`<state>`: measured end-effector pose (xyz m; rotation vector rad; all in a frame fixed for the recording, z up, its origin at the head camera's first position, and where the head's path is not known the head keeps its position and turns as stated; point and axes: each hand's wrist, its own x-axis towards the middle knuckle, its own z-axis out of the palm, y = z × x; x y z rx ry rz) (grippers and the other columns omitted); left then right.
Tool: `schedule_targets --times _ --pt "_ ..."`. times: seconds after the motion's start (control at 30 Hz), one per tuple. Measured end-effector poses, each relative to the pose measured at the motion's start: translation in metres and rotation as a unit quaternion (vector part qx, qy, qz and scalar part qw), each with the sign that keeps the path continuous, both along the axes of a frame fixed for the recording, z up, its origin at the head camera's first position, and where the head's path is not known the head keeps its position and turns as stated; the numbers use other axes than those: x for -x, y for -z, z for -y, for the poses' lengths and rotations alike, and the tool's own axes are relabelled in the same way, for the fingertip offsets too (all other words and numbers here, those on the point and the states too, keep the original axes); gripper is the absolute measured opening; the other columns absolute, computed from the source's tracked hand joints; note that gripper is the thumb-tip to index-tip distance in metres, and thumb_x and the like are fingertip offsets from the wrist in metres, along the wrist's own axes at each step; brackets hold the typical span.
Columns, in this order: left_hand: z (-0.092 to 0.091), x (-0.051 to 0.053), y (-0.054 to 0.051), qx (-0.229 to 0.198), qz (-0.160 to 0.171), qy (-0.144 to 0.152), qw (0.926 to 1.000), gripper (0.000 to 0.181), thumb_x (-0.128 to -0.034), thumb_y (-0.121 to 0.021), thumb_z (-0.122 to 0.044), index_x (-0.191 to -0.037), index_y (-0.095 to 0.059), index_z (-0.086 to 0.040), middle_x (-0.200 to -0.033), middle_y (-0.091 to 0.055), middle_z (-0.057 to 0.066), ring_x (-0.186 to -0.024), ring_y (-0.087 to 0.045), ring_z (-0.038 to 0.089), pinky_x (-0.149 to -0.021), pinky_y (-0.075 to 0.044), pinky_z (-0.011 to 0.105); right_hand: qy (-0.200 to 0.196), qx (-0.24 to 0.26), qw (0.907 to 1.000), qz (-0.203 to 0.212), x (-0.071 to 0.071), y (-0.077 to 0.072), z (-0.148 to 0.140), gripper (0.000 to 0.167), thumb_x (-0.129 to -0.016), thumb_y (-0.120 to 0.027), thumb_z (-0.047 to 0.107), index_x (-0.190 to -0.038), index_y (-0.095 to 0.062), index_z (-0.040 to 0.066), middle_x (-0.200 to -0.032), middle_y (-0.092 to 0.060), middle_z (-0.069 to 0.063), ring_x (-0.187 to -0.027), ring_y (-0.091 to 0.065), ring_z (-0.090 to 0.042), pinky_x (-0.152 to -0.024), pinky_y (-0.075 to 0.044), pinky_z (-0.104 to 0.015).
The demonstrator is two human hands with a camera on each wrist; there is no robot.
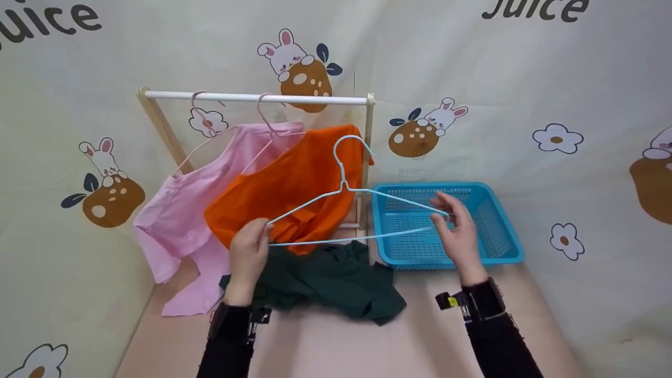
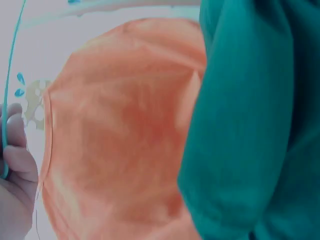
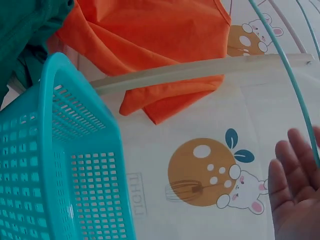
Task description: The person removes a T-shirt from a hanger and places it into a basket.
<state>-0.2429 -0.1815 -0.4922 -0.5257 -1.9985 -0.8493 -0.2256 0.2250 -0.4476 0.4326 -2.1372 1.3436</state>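
Observation:
A light blue clothes hanger is held up in front, hook upward. My left hand grips its left end; in the left wrist view the fingers of that left hand curl against the hanger wire. At the right end is my right hand, its thumb and fingers apart around the hanger's corner. In the right wrist view the fingers of this right hand look fairly straight beside the wire. Below the hanger a dark green garment lies crumpled on the table.
Behind stands a clothes rack with a white bar. A pink top and an orange garment hang there on pink hangers. At right sits a blue plastic basket on the table, before a printed backdrop.

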Motion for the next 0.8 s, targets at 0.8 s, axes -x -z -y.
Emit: schedule_targets --times 0.8 --pt "0.088 -0.005 -0.034 -0.07 0.012 -0.176 0.9818 0.013 -0.0938 -0.064 -0.003 -0.084 -0.062 0.004 -0.067 -0.054 0.017 -0.064 -0.053 0.036 -0.065 -0.04 0.039 0.0 -0.001 0.9977 0.068 -0.003 0.019 -0.005 0.04 -0.101 -0.051 -0.003 -0.14 -0.044 -0.01 -0.127 -0.058 -0.028 -0.117 -0.054 -0.039 -0.09 -0.043 -0.03"
